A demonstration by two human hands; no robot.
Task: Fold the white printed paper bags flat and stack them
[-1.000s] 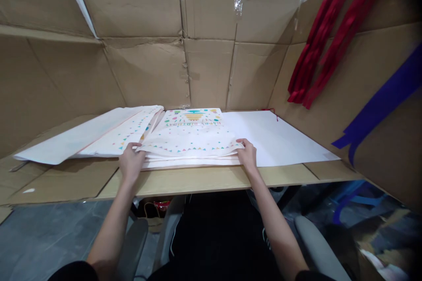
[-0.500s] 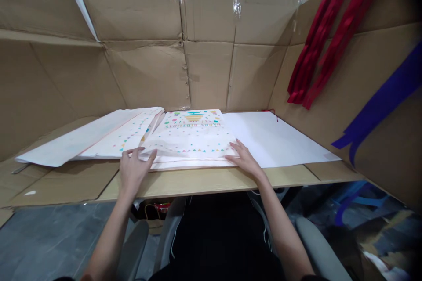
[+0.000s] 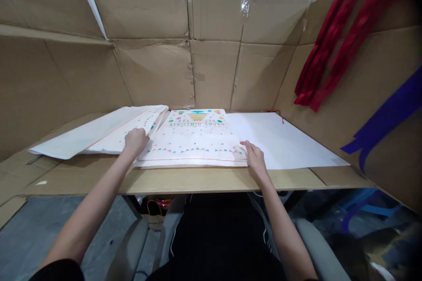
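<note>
A stack of white printed sheets (image 3: 198, 140), with a "HAPPY BIRTHDAY" cake picture and rows of coloured pennants, lies flat in front of me. At its left edge, where it meets the left pile of folded printed sheets (image 3: 112, 136), my left hand (image 3: 136, 140) is closed in a fist. What its fingers hold is hidden. My right hand (image 3: 255, 157) is at the right edge of the stack, fingers curled on the top sheet's edge near the front corner. Under that hand and farther right lies a large plain white sheet (image 3: 280, 138).
Cardboard walls (image 3: 151, 70) stand behind and on both sides. Red ribbons (image 3: 332, 52) and a blue-purple ribbon (image 3: 379, 118) hang at the right. The wooden table edge (image 3: 204, 180) runs in front of me, above chair armrests (image 3: 132, 246).
The raised front of the top printed sheet now lies flatter. My left hand has closed and moved up along the left edge; my right hand has curled in at the right edge. The view has shifted slightly.
</note>
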